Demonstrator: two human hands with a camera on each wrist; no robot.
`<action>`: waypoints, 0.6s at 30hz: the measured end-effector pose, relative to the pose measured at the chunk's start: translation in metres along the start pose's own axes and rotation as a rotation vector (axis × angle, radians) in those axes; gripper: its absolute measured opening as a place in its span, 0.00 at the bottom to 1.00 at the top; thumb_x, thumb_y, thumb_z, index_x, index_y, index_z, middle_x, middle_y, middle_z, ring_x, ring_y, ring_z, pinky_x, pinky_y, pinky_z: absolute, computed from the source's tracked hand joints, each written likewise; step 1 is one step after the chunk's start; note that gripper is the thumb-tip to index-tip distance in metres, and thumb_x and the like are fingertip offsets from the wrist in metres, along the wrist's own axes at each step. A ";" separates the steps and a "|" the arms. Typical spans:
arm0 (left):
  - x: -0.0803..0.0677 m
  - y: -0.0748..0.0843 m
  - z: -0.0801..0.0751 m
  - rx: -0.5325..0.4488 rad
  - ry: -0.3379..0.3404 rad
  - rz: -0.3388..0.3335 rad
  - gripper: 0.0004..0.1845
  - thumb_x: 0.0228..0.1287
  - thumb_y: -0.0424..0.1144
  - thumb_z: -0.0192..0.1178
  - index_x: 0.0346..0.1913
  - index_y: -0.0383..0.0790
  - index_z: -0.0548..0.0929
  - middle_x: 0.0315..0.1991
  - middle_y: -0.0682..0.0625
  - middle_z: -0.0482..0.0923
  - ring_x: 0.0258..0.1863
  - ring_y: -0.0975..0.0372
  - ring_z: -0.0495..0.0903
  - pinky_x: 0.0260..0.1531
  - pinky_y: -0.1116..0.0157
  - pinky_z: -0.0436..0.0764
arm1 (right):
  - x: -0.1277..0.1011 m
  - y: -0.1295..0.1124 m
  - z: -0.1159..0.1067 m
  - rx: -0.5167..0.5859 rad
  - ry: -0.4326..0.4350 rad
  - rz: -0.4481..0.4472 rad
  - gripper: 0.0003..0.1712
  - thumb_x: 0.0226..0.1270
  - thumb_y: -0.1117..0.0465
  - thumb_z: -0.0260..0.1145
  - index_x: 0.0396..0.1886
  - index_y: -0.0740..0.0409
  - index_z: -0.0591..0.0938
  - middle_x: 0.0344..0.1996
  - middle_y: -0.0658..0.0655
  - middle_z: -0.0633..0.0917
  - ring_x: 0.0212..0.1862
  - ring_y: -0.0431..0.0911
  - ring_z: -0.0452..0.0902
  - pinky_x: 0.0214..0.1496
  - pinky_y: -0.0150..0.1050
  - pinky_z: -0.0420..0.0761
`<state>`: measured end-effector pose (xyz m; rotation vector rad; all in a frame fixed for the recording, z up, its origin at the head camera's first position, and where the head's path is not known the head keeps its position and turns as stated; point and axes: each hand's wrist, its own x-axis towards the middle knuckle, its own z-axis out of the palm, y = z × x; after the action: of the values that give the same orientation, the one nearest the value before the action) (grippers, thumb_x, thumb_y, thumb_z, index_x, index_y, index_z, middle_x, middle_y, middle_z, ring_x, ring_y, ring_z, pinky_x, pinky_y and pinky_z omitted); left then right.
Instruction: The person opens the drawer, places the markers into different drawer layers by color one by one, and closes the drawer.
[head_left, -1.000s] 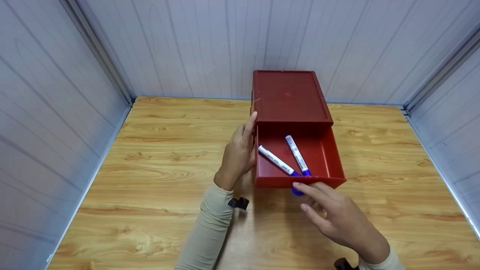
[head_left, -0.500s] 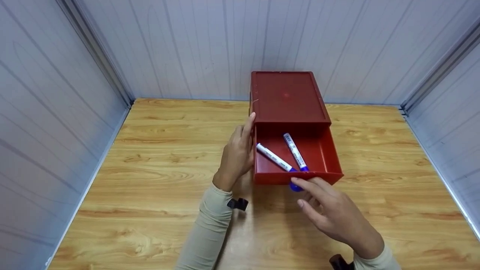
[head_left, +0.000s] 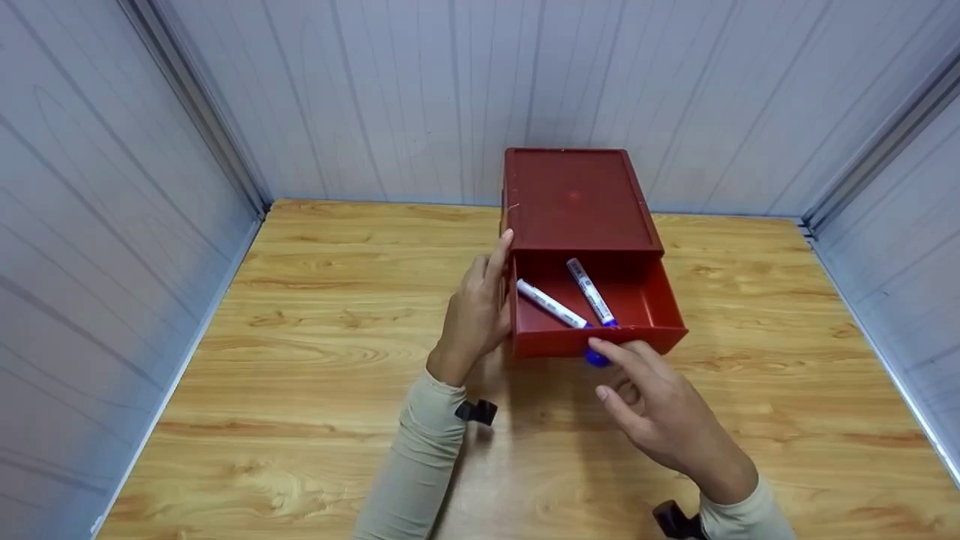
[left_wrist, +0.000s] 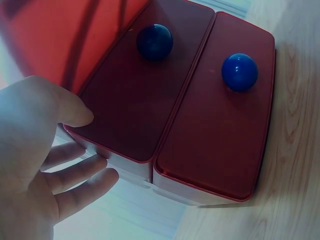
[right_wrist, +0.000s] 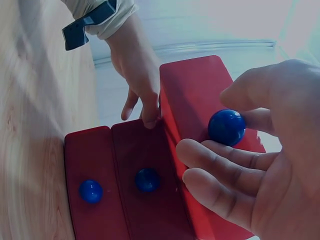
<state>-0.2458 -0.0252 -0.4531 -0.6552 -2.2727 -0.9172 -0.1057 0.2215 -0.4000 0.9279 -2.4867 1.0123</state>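
Observation:
A red drawer cabinet (head_left: 574, 199) stands against the back wall, its top drawer (head_left: 671, 300) partly out. Two white markers with blue caps lie in that drawer: the left marker (head_left: 551, 304) and the right marker (head_left: 590, 291). My left hand (head_left: 472, 311) rests along the cabinet's left side, fingers extended; in the left wrist view the thumb lies over the edge of a lower drawer front (left_wrist: 135, 100). My right hand (head_left: 671, 409) is at the top drawer's front, the index fingertip beside its round blue knob (right_wrist: 226, 127), fingers loosely bent and not wrapped round it.
Two lower drawers sit closed beneath, with a middle knob (right_wrist: 147, 180) and a bottom knob (right_wrist: 91, 191), both blue. The cabinet stands on a wood-grain table (head_left: 330, 337). Pale panelled walls (head_left: 375, 97) rise at the back and both sides.
The top drawer has slid some way into the cabinet, carrying the two markers with it. My right hand has moved forward with the drawer front. My left hand has stayed at the cabinet's side.

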 end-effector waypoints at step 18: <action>-0.002 0.001 0.001 0.000 0.008 -0.014 0.45 0.65 0.37 0.64 0.80 0.53 0.52 0.49 0.41 0.74 0.39 0.55 0.74 0.36 0.57 0.81 | 0.003 0.007 0.005 0.024 0.050 -0.009 0.36 0.62 0.73 0.69 0.70 0.56 0.73 0.46 0.51 0.76 0.36 0.39 0.77 0.32 0.31 0.80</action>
<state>-0.2447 -0.0240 -0.4546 -0.6353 -2.2725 -0.9253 -0.1127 0.2202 -0.4061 0.9085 -2.4325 1.0523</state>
